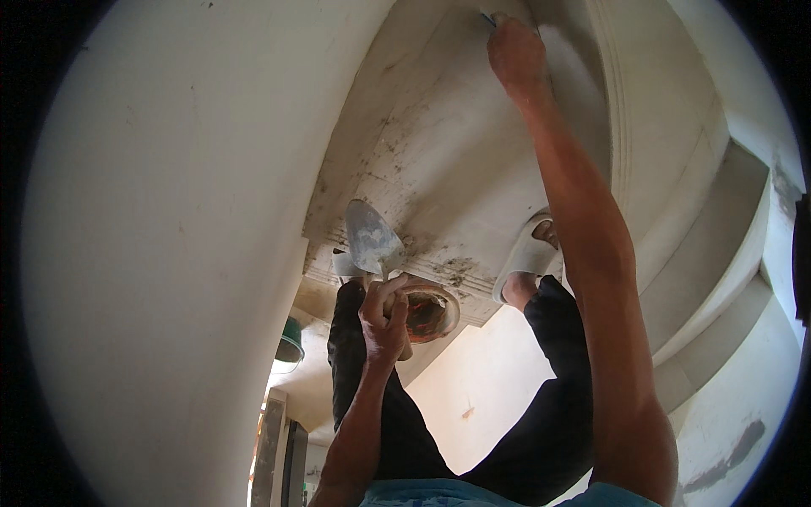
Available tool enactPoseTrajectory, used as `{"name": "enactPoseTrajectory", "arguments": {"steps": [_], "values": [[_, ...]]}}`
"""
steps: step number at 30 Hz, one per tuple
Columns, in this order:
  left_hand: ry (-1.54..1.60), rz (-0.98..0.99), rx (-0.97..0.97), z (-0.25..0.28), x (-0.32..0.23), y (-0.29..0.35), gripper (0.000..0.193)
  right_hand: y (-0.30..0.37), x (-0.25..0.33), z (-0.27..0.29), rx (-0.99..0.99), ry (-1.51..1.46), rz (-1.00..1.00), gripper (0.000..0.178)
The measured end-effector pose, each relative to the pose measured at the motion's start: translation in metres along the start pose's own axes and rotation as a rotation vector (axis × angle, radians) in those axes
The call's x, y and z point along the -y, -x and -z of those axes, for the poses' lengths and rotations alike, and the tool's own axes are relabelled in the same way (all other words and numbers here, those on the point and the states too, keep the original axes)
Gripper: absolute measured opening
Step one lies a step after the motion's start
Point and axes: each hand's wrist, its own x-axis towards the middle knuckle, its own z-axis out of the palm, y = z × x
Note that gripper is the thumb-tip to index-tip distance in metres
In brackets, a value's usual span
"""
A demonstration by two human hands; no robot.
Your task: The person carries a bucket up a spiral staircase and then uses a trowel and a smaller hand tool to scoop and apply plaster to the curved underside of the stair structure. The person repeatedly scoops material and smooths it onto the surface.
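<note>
My left hand (384, 328) is closed around the handle of a pointed trowel (372, 237). Its grey blade, smeared with pale material, points away from me over the dusty step. Just right of that hand is a round container (434, 314) with a crusted rim and a reddish-orange inside. My right arm is stretched far forward, and my right hand (517, 59) is closed on a thin blue tool (487, 19) close to the pale surface at the far end. Most of that tool is hidden by the fingers, so its kind does not show.
The pale tread (473, 144) carries dark crumbs and dirt along its left and near edges. A smooth white wall (169, 211) rises on the left. Curved steps (714, 245) lie on the right. My slipper (525, 249) rests near the edge. A green bucket (290, 342) stands lower left.
</note>
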Motion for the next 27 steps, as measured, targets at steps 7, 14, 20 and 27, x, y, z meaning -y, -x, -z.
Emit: {"name": "enactPoseTrajectory", "arguments": {"steps": [7, 14, 20, 27], "values": [[-0.042, 0.015, -0.016, -0.001, 0.005, 0.000, 0.026, 0.089, 0.088, 0.001, 0.356, -0.070, 0.302, 0.015], [-0.029, 0.028, -0.035, 0.003, 0.011, 0.002, 0.025, 0.115, 0.066, 0.028, 0.272, -0.238, 0.233, 0.024], [-0.053, 0.013, 0.023, 0.000, 0.003, 0.000, 0.035, 0.114, 0.031, 0.004, 0.135, -0.088, 0.231, 0.025], [-0.026, 0.058, 0.169, 0.015, -0.032, -0.013, 0.079, 0.176, 0.061, 0.040, 0.438, -0.422, 0.153, 0.031]]}}
